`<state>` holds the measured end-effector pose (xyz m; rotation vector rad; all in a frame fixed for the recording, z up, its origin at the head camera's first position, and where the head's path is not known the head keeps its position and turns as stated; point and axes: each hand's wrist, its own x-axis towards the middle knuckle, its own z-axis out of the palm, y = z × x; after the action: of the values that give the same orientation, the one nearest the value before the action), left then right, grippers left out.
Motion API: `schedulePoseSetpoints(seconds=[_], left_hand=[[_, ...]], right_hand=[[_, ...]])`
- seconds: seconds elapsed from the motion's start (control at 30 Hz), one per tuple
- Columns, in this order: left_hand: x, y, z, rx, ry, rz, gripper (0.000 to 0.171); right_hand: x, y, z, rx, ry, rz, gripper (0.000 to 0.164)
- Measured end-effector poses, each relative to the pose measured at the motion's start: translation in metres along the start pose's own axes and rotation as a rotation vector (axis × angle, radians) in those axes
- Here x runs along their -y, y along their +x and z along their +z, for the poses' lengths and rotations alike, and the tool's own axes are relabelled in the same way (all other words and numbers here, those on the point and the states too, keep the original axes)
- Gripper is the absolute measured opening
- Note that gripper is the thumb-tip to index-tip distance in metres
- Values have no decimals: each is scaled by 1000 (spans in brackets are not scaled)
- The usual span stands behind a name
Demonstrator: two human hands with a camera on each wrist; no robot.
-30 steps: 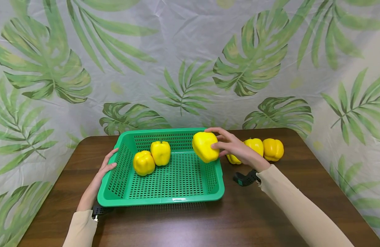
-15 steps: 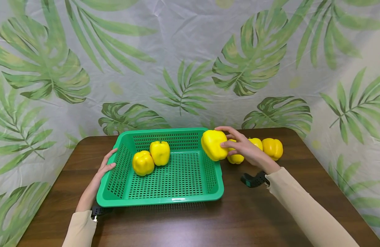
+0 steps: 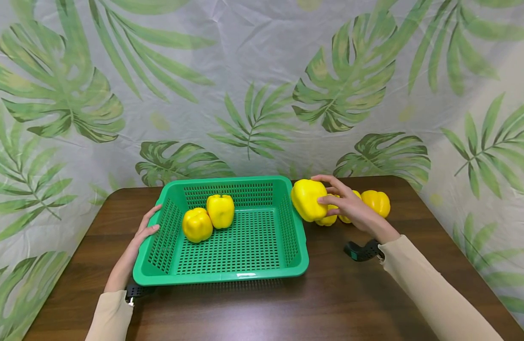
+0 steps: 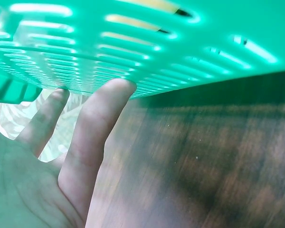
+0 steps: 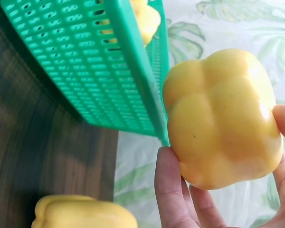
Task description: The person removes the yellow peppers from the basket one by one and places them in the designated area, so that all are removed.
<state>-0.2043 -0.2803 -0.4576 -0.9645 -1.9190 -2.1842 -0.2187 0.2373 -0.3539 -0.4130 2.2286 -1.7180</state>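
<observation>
My right hand (image 3: 344, 203) holds a yellow bell pepper (image 3: 307, 201) in the air beside the right rim of the green plastic basket (image 3: 227, 279). In the right wrist view, thumb and fingers (image 5: 168, 185) grip the pepper's lower part and side, its lobed end facing the camera. Two yellow bell peppers, one rounder (image 3: 197, 225) and one with its stem up (image 3: 220, 211), lie in the basket's left half. Along the basket's left side is my left hand (image 3: 136, 241); its extended fingers (image 4: 97, 114) touch the slotted outer wall (image 4: 147, 61).
To the right of the basket, several more yellow bell peppers lie on the brown wooden table (image 3: 262, 312). The rightmost pepper (image 3: 377, 203) shows well; the others are partly hidden behind my right hand. A leaf-print cloth (image 3: 262, 71) hangs behind the table.
My right hand has carried the bell pepper rightward, from over the basket's right end to just outside its rim. The left hand and the basket have stayed put.
</observation>
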Motion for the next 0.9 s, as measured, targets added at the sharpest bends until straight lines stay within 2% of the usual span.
schedulePoseSetpoints(seconds=[0.5, 0.9], left_hand=[[-2, -1, 3, -52, 14, -71, 65], [-1, 0, 1, -23, 0, -26, 68]], right_hand=[[-19, -15, -14, -15, 27, 21, 55], [-41, -30, -22, -10, 43, 54, 56]])
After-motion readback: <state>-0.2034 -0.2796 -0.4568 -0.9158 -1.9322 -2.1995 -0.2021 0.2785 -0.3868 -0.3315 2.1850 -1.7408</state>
